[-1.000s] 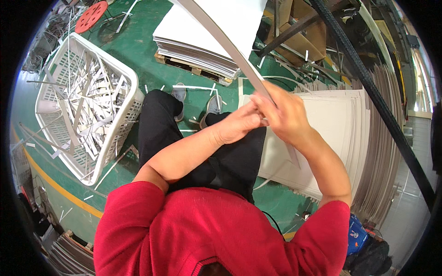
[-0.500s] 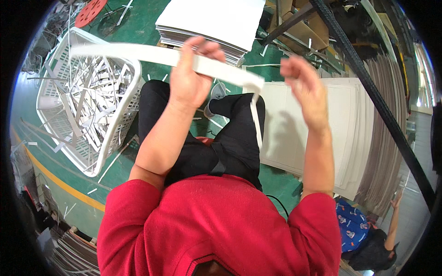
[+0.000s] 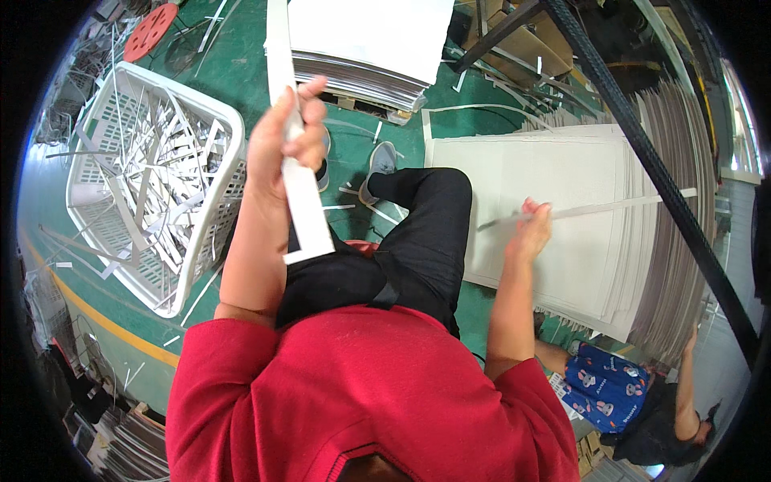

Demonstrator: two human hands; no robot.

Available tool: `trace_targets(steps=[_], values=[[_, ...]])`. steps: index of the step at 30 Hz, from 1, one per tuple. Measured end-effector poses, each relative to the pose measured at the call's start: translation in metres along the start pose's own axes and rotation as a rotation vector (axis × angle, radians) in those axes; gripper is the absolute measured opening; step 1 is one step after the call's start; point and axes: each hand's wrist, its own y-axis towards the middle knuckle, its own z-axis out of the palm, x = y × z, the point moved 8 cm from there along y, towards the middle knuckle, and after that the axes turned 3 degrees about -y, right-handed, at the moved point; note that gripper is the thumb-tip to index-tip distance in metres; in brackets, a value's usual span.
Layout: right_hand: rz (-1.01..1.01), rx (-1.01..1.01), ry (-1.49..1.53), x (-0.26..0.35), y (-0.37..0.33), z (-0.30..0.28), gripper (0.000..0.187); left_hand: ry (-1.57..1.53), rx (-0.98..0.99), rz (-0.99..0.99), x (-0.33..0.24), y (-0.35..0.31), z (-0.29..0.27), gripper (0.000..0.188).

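Your left hand (image 3: 283, 136) is closed around 1 long white strip (image 3: 291, 153), held upright over your lap w/ its lower end hanging just below your fist. It looks light, thin & bendy, prob. cardboard trim: grip near the middle, or it'll likely flop and crease. Your right hand (image 3: 530, 233) rests fingers-down on the stack of pale sheets (image 3: 562, 241), fingertips pinching the end of a 2nd thin strip (image 3: 610, 207) lying across the top sheet. That one looks flimsier; I'd hold it close to the end. On your left, the white plastic basket (image 3: 217, 233) on the green floor (image 3: 96, 281) is part-filled w/ loose white offcut strips, jumbled. Another sheet pile (image 3: 369, 48) sits ahead.
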Motion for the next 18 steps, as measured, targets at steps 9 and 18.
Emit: trace_targets(steps=[9,18], values=[[-0.349,0.346,0.36,0.216,-0.058,0.069,0.041,0.994,-0.332,0.083,0.023,-0.006,-0.019,0.035],[-0.206,0.838,0.708,0.276,-0.131,0.104,0.037,1.042,0.217,0.005,0.059,0.011,0.022,0.049]])
